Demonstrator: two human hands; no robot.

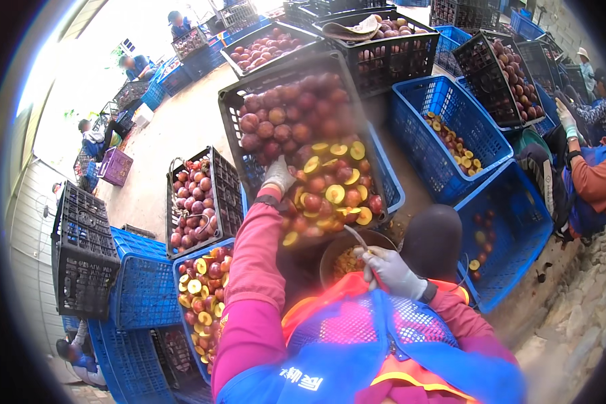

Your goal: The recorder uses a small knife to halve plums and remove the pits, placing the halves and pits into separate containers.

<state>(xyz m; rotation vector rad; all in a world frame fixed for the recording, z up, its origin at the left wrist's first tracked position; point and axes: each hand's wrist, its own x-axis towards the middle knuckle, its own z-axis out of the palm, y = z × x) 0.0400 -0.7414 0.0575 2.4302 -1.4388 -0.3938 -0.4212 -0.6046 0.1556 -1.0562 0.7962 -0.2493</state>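
Note:
My left hand (280, 174), in a pale glove, reaches into the black plastic crate (228, 126) right before me. Its fingers are among whole dark plums (276, 116); whether they grip one is hidden. Halved plums with yellow flesh (335, 194) lie in the nearer part of that crate, partly blurred. My gloved right hand (391, 270) is closed around a tool with a curved metal blade (356, 235), probably a pitting knife. Under the blade, between my knees, stands a round bowl (328, 267) with orange-brown bits of fruit in it.
A blue crate of halved plums (202, 298) stands by my left elbow, with a black crate of whole plums (194, 207) beyond. On the right are blue crates (447, 151) (505, 237) holding some halves. A co-worker (596, 171) sits close at the right. Stacked crates (146, 288) rise at left.

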